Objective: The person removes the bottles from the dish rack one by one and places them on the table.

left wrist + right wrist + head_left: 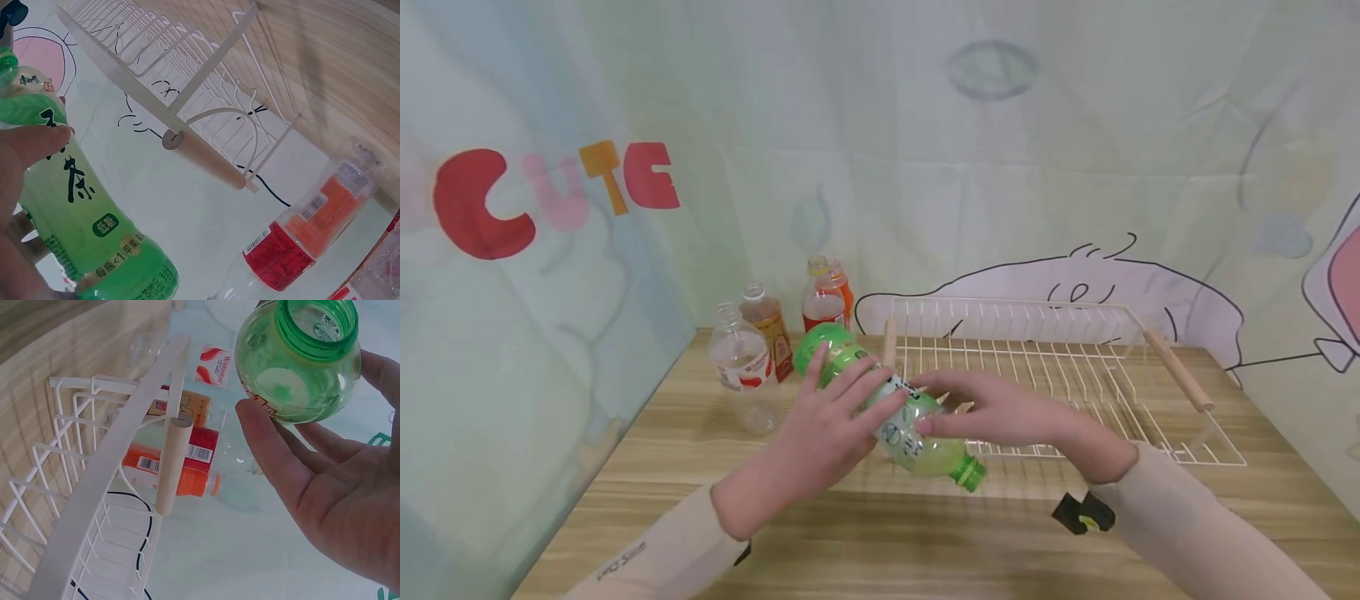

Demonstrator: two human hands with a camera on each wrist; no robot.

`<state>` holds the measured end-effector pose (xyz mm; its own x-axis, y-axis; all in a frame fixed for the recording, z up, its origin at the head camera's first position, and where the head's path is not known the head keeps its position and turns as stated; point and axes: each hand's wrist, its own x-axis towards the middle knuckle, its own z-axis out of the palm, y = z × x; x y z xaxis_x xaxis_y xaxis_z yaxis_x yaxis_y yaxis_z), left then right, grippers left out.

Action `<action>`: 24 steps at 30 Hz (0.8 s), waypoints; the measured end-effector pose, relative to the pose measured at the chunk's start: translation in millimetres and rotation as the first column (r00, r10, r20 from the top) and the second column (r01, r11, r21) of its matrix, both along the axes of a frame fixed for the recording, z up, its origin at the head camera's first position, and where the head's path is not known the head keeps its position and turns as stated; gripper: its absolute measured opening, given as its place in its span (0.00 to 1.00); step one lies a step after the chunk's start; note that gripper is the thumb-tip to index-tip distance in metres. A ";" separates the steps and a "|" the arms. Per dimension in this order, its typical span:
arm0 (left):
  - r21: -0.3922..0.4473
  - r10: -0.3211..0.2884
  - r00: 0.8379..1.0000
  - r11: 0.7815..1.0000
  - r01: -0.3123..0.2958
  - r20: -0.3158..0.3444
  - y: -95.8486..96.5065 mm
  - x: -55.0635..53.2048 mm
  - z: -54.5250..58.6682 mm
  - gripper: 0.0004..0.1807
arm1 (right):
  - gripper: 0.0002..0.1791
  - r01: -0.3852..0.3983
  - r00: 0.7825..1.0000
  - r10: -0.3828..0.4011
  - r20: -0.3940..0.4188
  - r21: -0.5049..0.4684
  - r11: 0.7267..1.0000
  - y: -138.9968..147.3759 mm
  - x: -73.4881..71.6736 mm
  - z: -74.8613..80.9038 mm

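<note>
A green-tinted plastic tea bottle [880, 400] is tilted above the table, its base up to the left and its neck down to the right. My left hand [831, 417] grips its body, the thumb [47, 140] lying across the label with dark characters. My right hand [988, 406] is curled at the bottle's shoulder, thumb and fingertips against its side. In the right wrist view the bottle's green neck [319, 334] faces the camera, with fingers [269, 447] below and beside it. Parts of the fingers are hidden behind the bottle.
A white wire rack [1015, 454] with wooden handles [1180, 371] stands on the wood-grain table [880, 550]. Left of it stand a clear bottle [745, 371], a brown-labelled bottle [767, 321], a red-labelled bottle [822, 304] and an orange one [845, 293]. Printed curtains hang behind.
</note>
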<state>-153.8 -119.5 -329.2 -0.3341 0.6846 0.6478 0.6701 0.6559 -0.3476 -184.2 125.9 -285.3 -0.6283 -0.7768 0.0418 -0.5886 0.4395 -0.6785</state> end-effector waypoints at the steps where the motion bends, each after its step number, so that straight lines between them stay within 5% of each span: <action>1: 0.007 0.005 1.000 1.000 -0.005 0.004 -0.4 -0.1 -0.3 0.39 | 0.30 0.006 1.000 -0.006 0.009 -0.012 1.000 0.7 0.1 0.0; 9: 0.201 0.021 0.998 0.979 -0.033 0.066 -8.7 -6.2 -7.9 0.38 | 0.34 0.158 0.985 -0.149 0.081 -0.109 0.981 12.5 1.1 3.8; 15: 0.410 0.023 0.970 0.904 -0.123 0.242 -20.6 -13.7 -12.5 0.40 | 0.32 0.197 0.981 -0.194 0.031 -0.162 0.967 24.0 -2.4 6.8; 17: 0.489 -0.006 0.939 0.855 -0.174 0.345 -23.1 -15.8 -13.6 0.39 | 0.32 0.206 0.978 -0.206 0.018 -0.170 0.964 27.8 -2.8 6.4; 21: 0.599 -0.089 0.830 0.734 -0.319 0.550 -27.5 -18.6 -14.0 0.38 | 0.33 0.240 0.970 -0.244 -0.005 -0.182 0.954 36.3 -3.5 3.7; 24: 0.636 -0.148 0.763 0.662 -0.396 0.629 -31.0 -20.9 -14.4 0.38 | 0.33 0.259 0.962 -0.271 -0.039 -0.198 0.945 42.9 -4.0 1.4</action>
<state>-174.7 -150.6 -343.6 -0.8569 0.0271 0.5148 0.4292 0.5906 0.6834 -188.1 168.7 -284.0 -0.8016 -0.5564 0.2189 -0.5135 0.4532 -0.7287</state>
